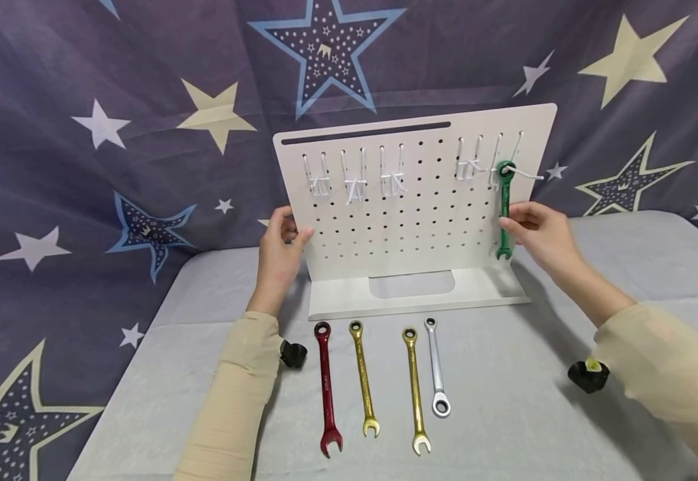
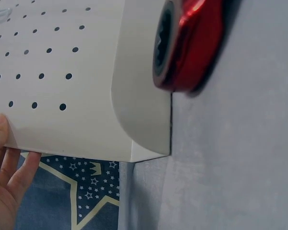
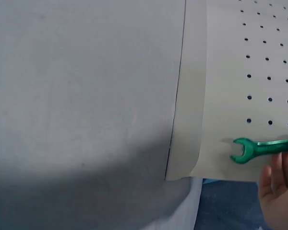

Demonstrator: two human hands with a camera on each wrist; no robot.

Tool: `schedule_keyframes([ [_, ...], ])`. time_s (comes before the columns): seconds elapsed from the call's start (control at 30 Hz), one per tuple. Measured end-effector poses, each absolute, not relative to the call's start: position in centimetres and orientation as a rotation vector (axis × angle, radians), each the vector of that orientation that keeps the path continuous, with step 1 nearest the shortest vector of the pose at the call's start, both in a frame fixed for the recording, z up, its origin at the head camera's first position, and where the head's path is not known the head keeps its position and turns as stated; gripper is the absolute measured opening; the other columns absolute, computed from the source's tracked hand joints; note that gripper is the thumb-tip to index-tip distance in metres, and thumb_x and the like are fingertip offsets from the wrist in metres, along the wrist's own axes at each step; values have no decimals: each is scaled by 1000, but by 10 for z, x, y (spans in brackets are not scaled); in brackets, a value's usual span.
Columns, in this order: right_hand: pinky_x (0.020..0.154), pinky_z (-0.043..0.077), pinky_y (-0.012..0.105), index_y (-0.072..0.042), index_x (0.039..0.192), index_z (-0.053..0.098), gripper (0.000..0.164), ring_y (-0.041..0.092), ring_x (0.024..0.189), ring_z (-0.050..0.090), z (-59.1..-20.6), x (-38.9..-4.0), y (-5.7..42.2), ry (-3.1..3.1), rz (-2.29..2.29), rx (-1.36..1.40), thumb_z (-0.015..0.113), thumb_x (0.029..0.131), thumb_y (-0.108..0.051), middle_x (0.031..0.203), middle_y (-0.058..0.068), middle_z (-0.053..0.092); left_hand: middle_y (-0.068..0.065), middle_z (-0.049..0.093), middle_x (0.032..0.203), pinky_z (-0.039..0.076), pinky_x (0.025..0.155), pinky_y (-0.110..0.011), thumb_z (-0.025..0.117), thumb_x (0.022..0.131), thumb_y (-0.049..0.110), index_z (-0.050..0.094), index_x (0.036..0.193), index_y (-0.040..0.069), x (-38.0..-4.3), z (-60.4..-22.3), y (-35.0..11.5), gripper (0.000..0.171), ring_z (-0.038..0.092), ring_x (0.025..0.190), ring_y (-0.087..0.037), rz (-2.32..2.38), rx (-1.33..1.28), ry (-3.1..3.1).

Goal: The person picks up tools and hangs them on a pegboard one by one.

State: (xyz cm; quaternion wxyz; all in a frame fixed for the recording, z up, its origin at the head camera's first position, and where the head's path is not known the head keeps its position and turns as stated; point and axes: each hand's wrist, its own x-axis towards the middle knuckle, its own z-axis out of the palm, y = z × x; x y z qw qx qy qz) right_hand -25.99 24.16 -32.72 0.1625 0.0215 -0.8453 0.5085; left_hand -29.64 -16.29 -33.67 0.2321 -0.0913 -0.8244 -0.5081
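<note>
Red wrench (image 1: 326,387) lies at seven o'clock from the white board (image 1: 411,204), left hand (image 1: 279,257) pinching its edge at nine, right hand (image 1: 545,235) pinching a green wrench (image 1: 505,204) at three.

1. Left fingers (image 2: 24,175): tips hidden behind the pegboard (image 1: 349,266); the left wrist view's left edge cuts off much of that hand.
2. Right fingers (image 3: 277,175): the right wrist view's right edge cuts off part of the hand, along with the green wrench's (image 3: 252,150) ring end.
3. Red wrench (image 1: 326,381): only its ring end shows in the left wrist view, blurred, the rest beyond the top edge; its lettering in the head view is too small to read.
4. Sleeves (image 1: 234,394) and bench (image 1: 481,387): cut off by the head view's bottom edge.
</note>
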Motion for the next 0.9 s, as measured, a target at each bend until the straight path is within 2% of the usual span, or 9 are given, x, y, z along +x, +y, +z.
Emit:
schedule_keyframes([
  [0.13,65,47,12,6,120,59,37,-6,78,56,-330,-255,238,-2434,1393,62,65,98,-23,86,-21,59,-16,64,102,49,80,-38,70,92,13,53,129,7,-296,-337,-163,41,62,95,-29,-1399,-244,-2267],
  [0.3,74,43,10,6,120,61,30,-7,84,54,-336,-245,239,-2427,1287,127,63,99,-16,94,-15,60,-17,65,102,49,80,-38,70,92,12,52,129,7,-297,-339,-163,41,63,94,-29,-1389,-253,-2268],
  [0.37,76,41,10,6,119,62,29,-8,85,53,-337,-240,239,-2436,1260,144,63,98,-15,98,-7,63,-17,65,103,49,80,-38,71,92,12,52,129,7,-298,-339,-162,42,63,95,-29,-1390,-257,-2269],
  [0.5,75,42,12,5,120,62,30,-8,83,53,-337,-229,236,-2498,1226,192,62,99,-18,108,17,67,-16,65,104,49,80,-38,71,92,13,52,129,8,-298,-338,-162,42,63,95,-29,-1382,-256,-2276],
  [0.57,72,43,13,4,120,63,31,-8,82,54,-336,-223,233,-2537,1212,217,62,100,-19,110,22,67,-16,65,104,49,80,-38,70,92,13,52,129,8,-298,-338,-162,42,63,96,-28,-1374,-252,-2280],
  [0.67,68,46,13,5,119,63,30,-7,81,56,-336,-215,227,-2580,1241,238,62,99,-19,108,22,67,-16,65,104,50,81,-38,70,92,14,51,130,8,-298,-338,-163,42,63,97,-28,-1366,-248,-2283],
  [0.9,65,53,23,6,121,61,35,2,80,62,-338,-195,214,-2678,1413,219,65,98,-20,103,18,70,-16,65,105,49,81,-40,71,92,15,52,130,9,-298,-338,-163,43,63,97,-29,-1361,-236,-2290],
])
